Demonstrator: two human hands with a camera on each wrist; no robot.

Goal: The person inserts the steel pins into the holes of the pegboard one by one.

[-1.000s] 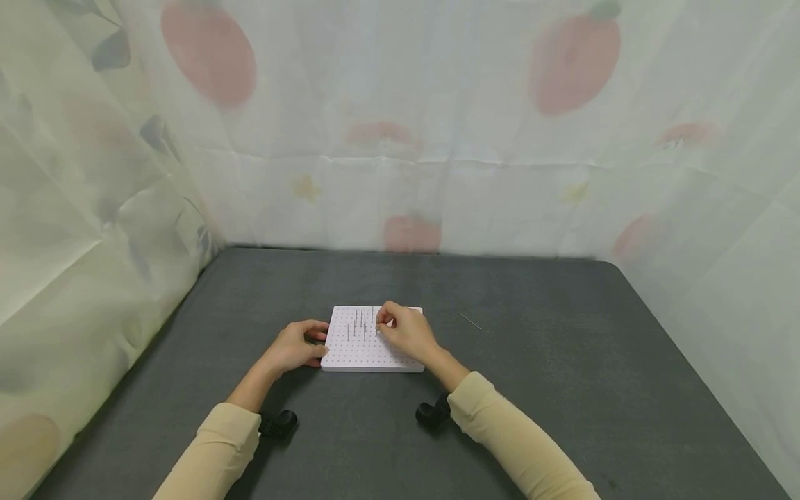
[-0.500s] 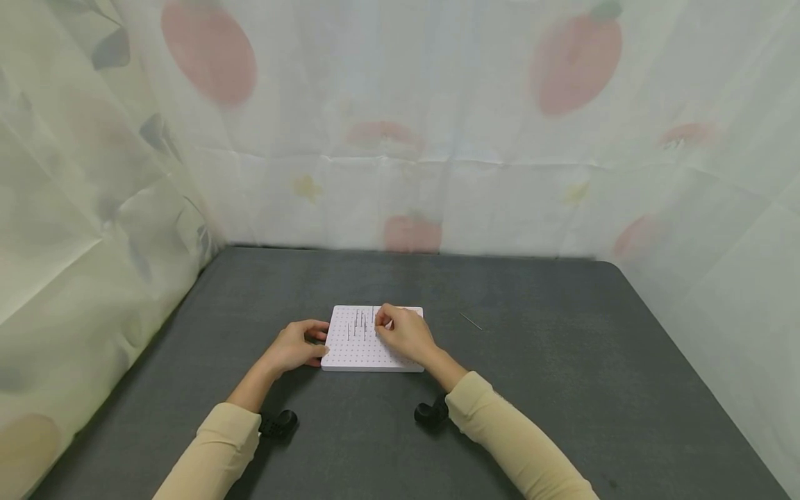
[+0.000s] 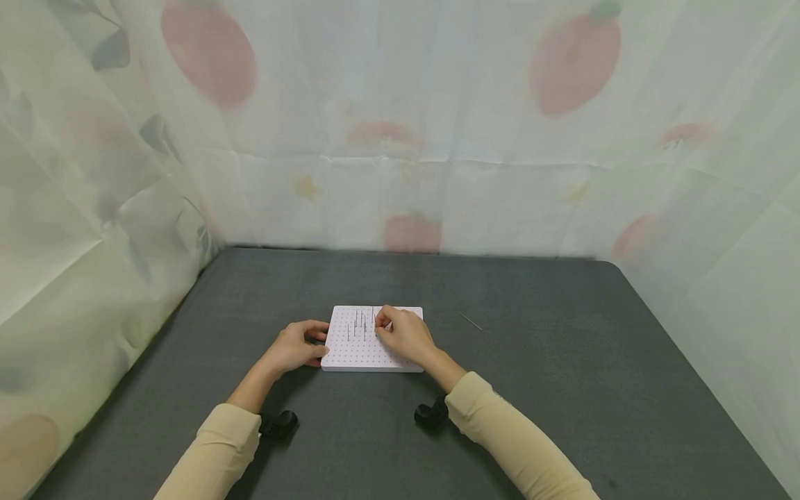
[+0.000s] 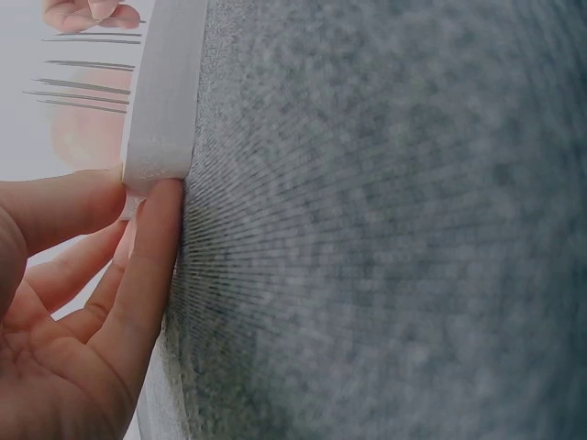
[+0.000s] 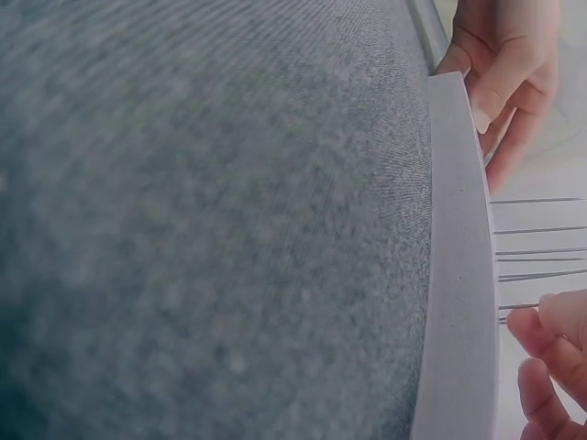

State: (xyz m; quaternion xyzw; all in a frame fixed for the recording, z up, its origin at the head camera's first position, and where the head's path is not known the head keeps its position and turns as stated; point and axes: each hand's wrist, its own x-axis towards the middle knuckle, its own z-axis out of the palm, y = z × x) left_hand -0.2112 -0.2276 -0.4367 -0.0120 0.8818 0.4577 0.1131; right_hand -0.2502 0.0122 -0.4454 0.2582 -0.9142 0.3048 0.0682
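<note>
A white pegboard point(image 3: 359, 360) with rows of small holes lies flat on the table. Several thin metal pins point(image 3: 356, 325) stand upright in its back middle part. My left hand point(image 3: 294, 346) holds the board's left edge, and in the left wrist view its thumb point(image 4: 69, 203) lies on top with fingers against the side. Over the board, my right hand point(image 3: 406, 335) pinches a thin pin point(image 5: 519, 306) between thumb and index finger, just right of the standing pins. Whether that pin's lower end sits in a hole cannot be made out.
One loose pin point(image 3: 470, 321) lies on the dark grey table point(image 3: 562, 361), right of the board. Black wrist-worn devices point(image 3: 279, 424) show beneath both forearms. A curtain point(image 3: 300, 104) with a fruit print hangs behind the table and along its sides.
My right hand has come down slightly toward the board with its pinch kept. The left hand, the board and the loose pin stay in place.
</note>
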